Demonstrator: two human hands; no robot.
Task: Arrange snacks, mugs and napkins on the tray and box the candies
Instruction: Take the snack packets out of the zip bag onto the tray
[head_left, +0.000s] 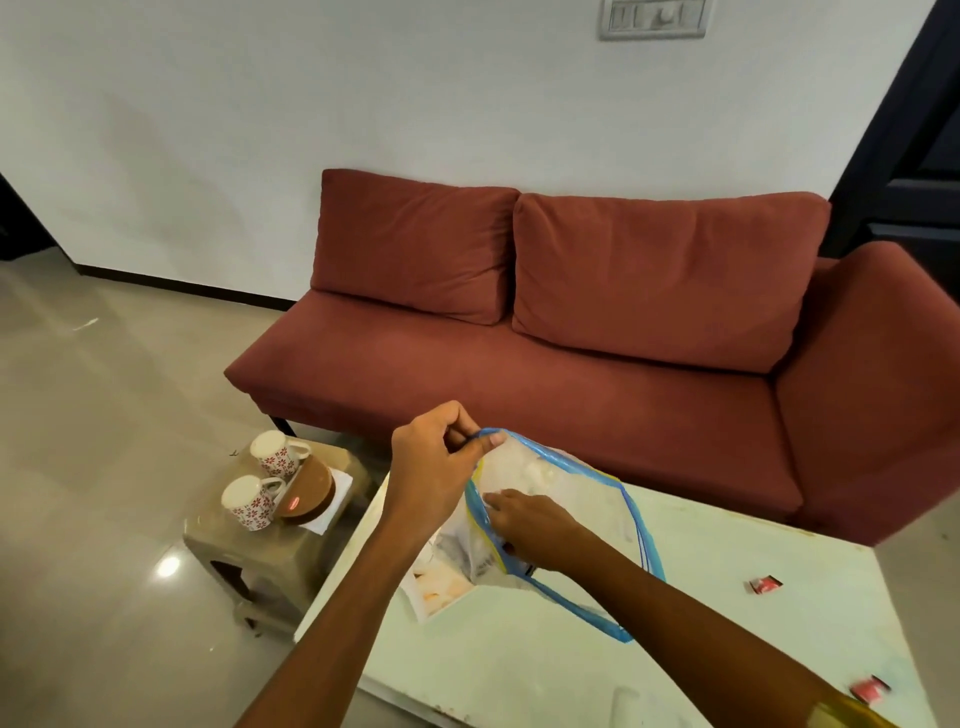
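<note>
Bag (561, 499) rim pinched by left hand (431, 467) fingers; right hand (535, 525) inside, grip unclear.

Fingers (493, 505) of the right hand (535, 525) lost inside the clear zip bag (561, 499); contents too hazy to name. Red candy (868, 689) at 4 o'clock on the worktop (727, 597) blurred. Wall switch plate (655, 18) at 12 o'clock cut by the top edge. Brown item (311, 491) beside the mugs (249, 501) unidentifiable.
</note>
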